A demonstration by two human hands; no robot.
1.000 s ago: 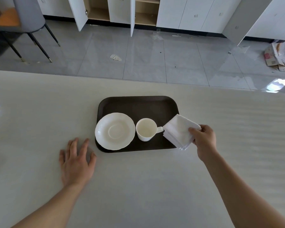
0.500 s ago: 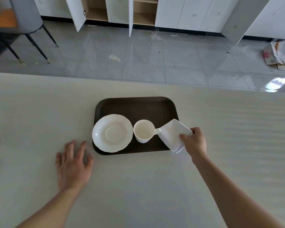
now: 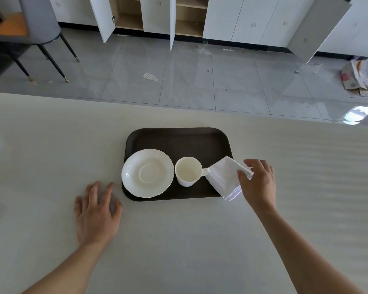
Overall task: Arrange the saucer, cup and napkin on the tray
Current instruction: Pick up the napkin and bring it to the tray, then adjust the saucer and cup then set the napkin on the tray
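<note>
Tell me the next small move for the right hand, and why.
Probably nudge the napkin inward, toward the tray's bare far side. The right hand has opened, its fingertips at the napkin's corner, and the napkin overhangs the tray's right and near edges. The saucer and cup already sit on the tray.

The tray [image 3: 179, 137] is dark brown, plain and matte. On it the saucer [image 3: 147, 173] and the cup [image 3: 188, 171] are both white — the cup's inside a shade creamier. The folded napkin [image 3: 225, 177] at the tray's right is bright white. The table [image 3: 51, 145] is pale cream with faint lengthwise streaks. Beyond it the floor [image 3: 189, 77] is grey tile; the far cabinets [image 3: 232, 18] are white with tan wood insides. At far left, a grey chair [image 3: 36, 20] has an orange seat and black legs.
</note>
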